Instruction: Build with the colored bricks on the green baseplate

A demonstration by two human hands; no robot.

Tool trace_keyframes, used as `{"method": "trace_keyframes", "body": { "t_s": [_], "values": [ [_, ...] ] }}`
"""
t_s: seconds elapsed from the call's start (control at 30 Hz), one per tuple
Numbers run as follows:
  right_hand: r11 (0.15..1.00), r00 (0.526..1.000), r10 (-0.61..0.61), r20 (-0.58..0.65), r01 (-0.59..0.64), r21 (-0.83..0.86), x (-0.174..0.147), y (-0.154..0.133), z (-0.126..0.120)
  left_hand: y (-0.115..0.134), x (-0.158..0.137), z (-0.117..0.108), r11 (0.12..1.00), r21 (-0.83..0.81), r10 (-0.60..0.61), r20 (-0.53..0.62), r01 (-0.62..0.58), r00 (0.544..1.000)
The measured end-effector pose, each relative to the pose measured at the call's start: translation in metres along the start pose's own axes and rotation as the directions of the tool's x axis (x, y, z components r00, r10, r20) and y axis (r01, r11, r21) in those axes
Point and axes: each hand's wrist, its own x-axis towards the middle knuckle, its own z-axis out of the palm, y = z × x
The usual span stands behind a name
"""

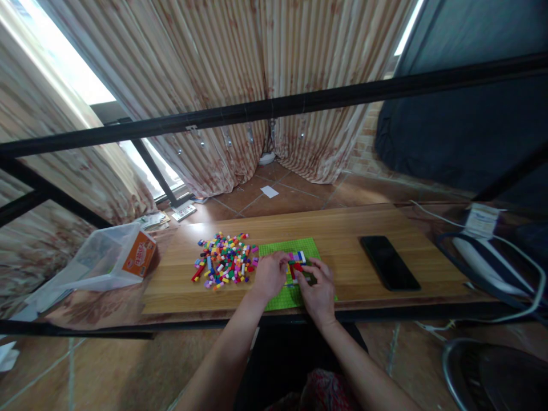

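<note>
A green baseplate (270, 248) lies on the wooden board, partly covered by my hands. Several coloured toy bricks (301, 256), among them white, blue and purple ones, sit in a row on it. My right hand (318, 287) pinches a red brick (298, 266) between thumb and finger, over the plate's middle. From the left, my left hand (270, 274) reaches over the plate, its fingertips drawn together at the bricks. What lies between those fingertips is hidden. Left of the plate spreads a heap of small loose bricks (226, 258) in many colours.
A black phone (389, 262) lies on the wooden board (342, 228) at the right. At the left stands a clear plastic box (109, 257) with an orange label. Cables (535, 274) run along the right side, and a black metal bar (274, 107) crosses beyond the board.
</note>
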Motion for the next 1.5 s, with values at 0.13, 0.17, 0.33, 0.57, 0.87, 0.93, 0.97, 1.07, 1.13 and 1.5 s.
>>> {"method": "trace_keyframes", "body": {
  "t_s": [0.13,0.17,0.33,0.57,0.87,0.93,0.97,1.07,1.13,1.5],
  "values": [
    [0.998,0.998,-0.050,0.024,0.051,-0.038,0.007,0.003,-0.007,0.003,-0.002,0.001,1.000,0.018,-0.015,-0.025,0.015,1.000],
    [0.996,0.997,-0.073,0.040,0.075,-0.056,0.010,0.004,-0.009,0.004,-0.002,0.001,1.000,0.024,-0.012,-0.033,0.013,0.999],
    [0.978,0.973,-0.161,0.166,0.180,-0.104,0.024,0.014,-0.012,0.006,-0.002,0.002,1.000,0.021,-0.012,-0.061,0.013,0.998],
    [0.950,0.946,-0.222,0.236,0.264,-0.166,0.029,0.016,-0.013,0.008,-0.003,0.002,0.999,0.037,-0.020,-0.060,0.023,0.998],
    [0.906,0.939,-0.259,0.225,0.317,-0.281,0.025,0.017,-0.010,0.013,-0.007,0.006,0.990,0.128,-0.051,-0.100,0.064,0.994],
    [0.907,0.938,-0.272,0.217,0.325,-0.268,0.025,0.018,-0.010,0.014,-0.008,0.008,0.988,0.141,-0.049,-0.117,0.065,0.992],
    [0.909,0.938,-0.274,0.213,0.325,-0.262,0.025,0.019,-0.010,0.014,-0.009,0.010,0.987,0.152,-0.042,-0.125,0.060,0.991],
    [0.919,0.943,-0.262,0.203,0.308,-0.247,0.027,0.022,-0.010,0.018,-0.011,0.013,0.982,0.185,-0.003,-0.139,0.029,0.990],
    [0.928,0.949,-0.248,0.198,0.291,-0.234,0.027,0.023,-0.010,0.020,-0.011,0.015,0.979,0.202,0.027,-0.152,0.004,0.988],
    [0.987,0.972,-0.131,0.196,0.147,-0.070,0.025,0.024,-0.011,0.029,0.000,0.015,0.936,0.351,0.045,-0.066,-0.019,0.997]
  ]
}}
